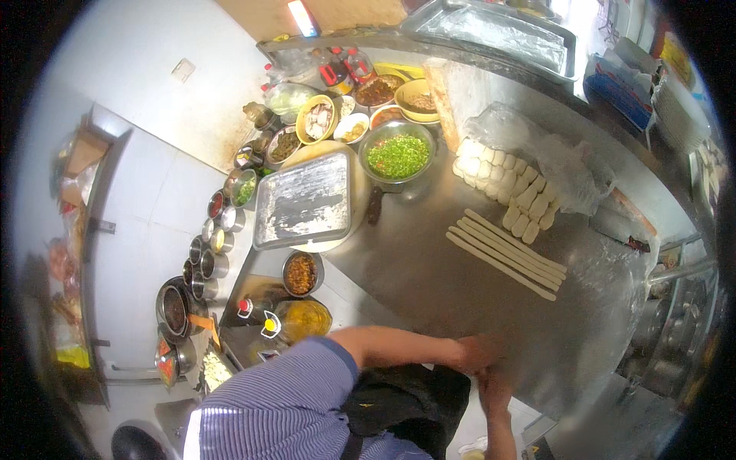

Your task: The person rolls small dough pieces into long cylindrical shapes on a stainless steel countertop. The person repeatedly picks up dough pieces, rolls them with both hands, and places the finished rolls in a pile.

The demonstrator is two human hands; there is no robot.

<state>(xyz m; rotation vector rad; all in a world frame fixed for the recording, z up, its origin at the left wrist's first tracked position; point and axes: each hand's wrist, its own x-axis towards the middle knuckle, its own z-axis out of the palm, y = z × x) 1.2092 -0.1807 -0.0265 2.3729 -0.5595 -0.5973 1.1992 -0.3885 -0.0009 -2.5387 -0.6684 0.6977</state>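
Observation:
My left hand (pixel 477 353) and my right hand (pixel 495 384) are close together at the near edge of the metal worktop (pixel 402 259). Both are blurred, and whether anything lies between their fingers cannot be told. Beyond them, several long dough strips (pixel 506 253) lie side by side on the worktop. Further back sit rows of small dough pieces (pixel 506 178), partly under clear plastic sheeting (pixel 552 155). A metal tray (pixel 305 198) with white powdery residue rests on a round board (pixel 359 195) to the left. Near that board is a knife with a dark handle (pixel 375 207).
A metal bowl of chopped green onion (pixel 398 152) stands behind the tray, among several bowls of ingredients. Oil bottles (pixel 302 321) and a bowl of brown filling (pixel 302 274) are at the left. A cleaver (pixel 615 227) lies at the right by the raised rim.

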